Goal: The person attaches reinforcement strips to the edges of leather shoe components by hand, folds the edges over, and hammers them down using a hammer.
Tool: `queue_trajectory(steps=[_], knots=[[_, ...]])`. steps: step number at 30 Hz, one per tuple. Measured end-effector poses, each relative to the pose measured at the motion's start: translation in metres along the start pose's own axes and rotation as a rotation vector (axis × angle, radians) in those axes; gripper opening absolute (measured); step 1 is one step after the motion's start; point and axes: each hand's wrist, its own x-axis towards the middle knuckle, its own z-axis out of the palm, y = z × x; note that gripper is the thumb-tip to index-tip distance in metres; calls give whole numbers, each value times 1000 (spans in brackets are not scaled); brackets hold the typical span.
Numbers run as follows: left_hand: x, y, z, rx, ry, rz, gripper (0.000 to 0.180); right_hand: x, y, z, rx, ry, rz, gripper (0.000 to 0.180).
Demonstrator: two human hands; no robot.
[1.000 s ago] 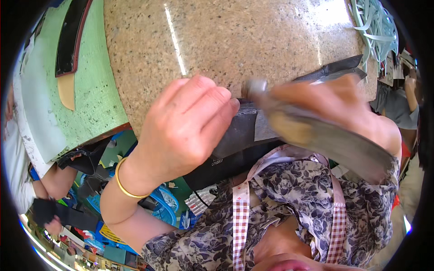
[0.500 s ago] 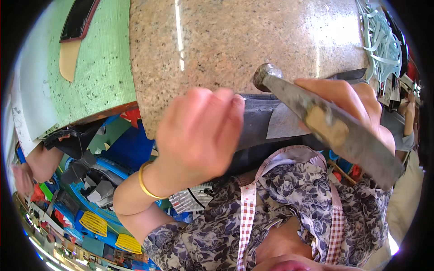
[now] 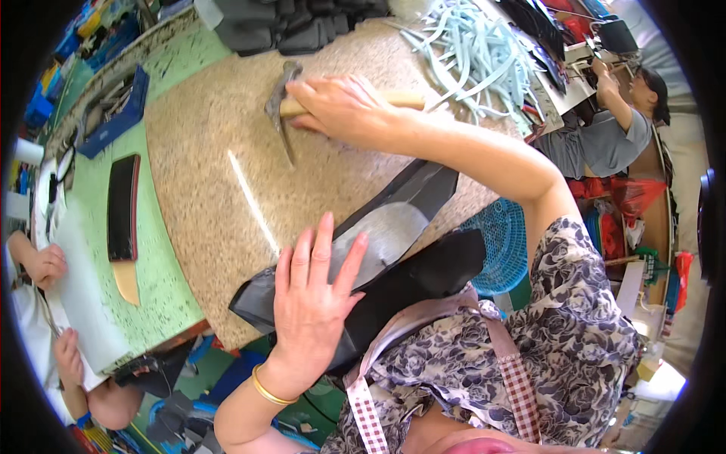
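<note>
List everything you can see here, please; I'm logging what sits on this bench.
hammer: one, grey metal head, pale wooden handle, lying on the speckled stone slab
black sheet piece: one, black with a grey sheen, at the slab's near edge
dark folded pieces: a stack, dark grey, far edge of the slab
pale strips: a heap, light blue-green, far right of the slab
black-and-red strip: one, on the green table left of the slab
blue tray: one, far left
blue basket: one, below the slab's right edge
other people: one seated far right, another's hands at left
left hand: flat on the black sheet piece, gold bangle on its wrist
right hand: closed round the hammer's handle
</note>
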Motion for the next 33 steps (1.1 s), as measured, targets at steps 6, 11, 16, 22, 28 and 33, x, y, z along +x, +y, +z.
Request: queue_trajectory(steps=[6, 11, 16, 22, 28, 33], knots=[[-20, -22, -28, -88, -161, 56, 82, -35, 73, -85, -507, -303, 633, 48], [-13, -28, -29, -123, -176, 53, 84, -75, 136, -101, 65, -231, 702, 34], [-12, -25, -45, -377, 49, -12, 82, -91, 179, -162, 778, 603, 559, 24], [14, -14, -53, -471, 88, 165, 66, -95, 197, -223, 569, 225, 661, 21], [26, -10, -47, -1241, -15, -209, 67, -46, 94, -175, 860, 103, 242, 23], [39, -31, -53, -2028, 84, -340, 51, -33, -64, -139, 1201, -614, 264, 24]])
